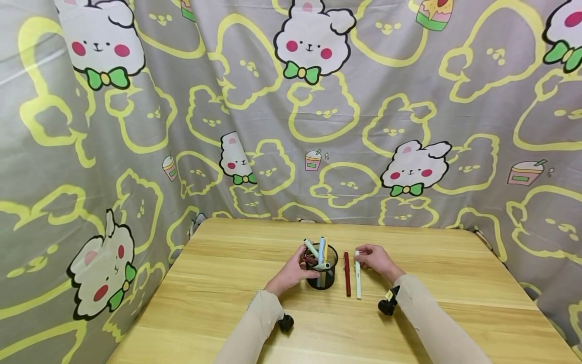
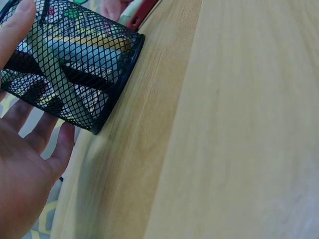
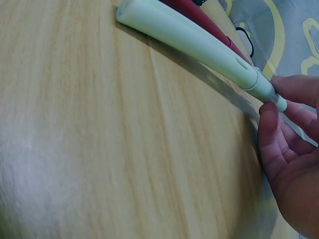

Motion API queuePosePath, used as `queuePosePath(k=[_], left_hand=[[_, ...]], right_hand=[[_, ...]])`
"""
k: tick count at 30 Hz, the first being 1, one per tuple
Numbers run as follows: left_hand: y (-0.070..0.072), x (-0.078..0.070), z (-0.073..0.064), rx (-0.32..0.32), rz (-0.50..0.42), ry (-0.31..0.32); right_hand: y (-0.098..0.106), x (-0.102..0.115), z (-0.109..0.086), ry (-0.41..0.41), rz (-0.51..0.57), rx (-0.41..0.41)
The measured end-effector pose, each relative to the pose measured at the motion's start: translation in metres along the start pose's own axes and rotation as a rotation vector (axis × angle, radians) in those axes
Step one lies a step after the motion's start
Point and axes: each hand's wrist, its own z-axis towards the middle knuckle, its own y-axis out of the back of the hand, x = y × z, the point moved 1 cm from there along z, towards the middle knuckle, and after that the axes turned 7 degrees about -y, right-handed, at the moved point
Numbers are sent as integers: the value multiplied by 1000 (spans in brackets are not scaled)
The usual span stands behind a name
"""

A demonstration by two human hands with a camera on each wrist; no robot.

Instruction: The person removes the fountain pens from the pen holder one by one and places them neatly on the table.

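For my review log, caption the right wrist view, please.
Right hand pinching one end of a pale green pen, a dark red pen beside it, wooden tabletop below.

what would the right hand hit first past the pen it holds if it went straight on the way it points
Probably the red pen, lying just past the pale pen the right hand pinches; the head view leaves exact heights unclear.

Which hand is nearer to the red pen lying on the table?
Right. The right hand pinches the pale green pen just beside the red pen; the left hand holds the mesh cup on the red pen's other side.
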Motion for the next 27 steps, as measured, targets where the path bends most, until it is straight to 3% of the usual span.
queuePosePath(k=[6, 11, 23, 27], left_hand=[[-2, -18, -4, 5, -9, 2], [-3, -21, -5, -11, -43, 0], [-2, -18, -3, -2, -17, -4], [-1, -7, -1, -18, 15, 0]], right_hand=[[-1, 1, -2, 54, -68, 37], [-3, 2, -4, 82, -111, 38], [-5, -1, -2, 78, -147, 11], [-6, 0, -2, 86, -165, -3]])
